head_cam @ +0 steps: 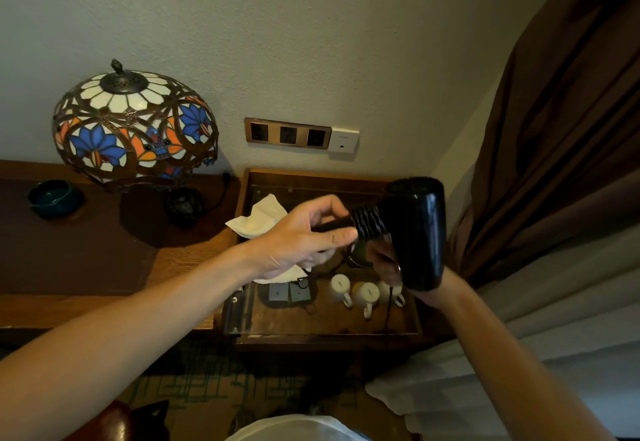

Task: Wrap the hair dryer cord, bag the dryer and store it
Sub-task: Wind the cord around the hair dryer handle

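Hands wind ribbed cord (367,224) round glossy black dryer (417,229).

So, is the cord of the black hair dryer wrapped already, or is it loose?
Partly wrapped: black cord coils ring the black hair dryer handle, while a loose strand hangs below the right hand.

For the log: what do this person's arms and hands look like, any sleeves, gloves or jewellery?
Both forearms are bare, with no sleeves in view. The left hand has no glove, ring or watch showing. The right hand is mostly hidden, also ungloved; a small dark band, perhaps a ring, shows on one finger, too small to confirm.
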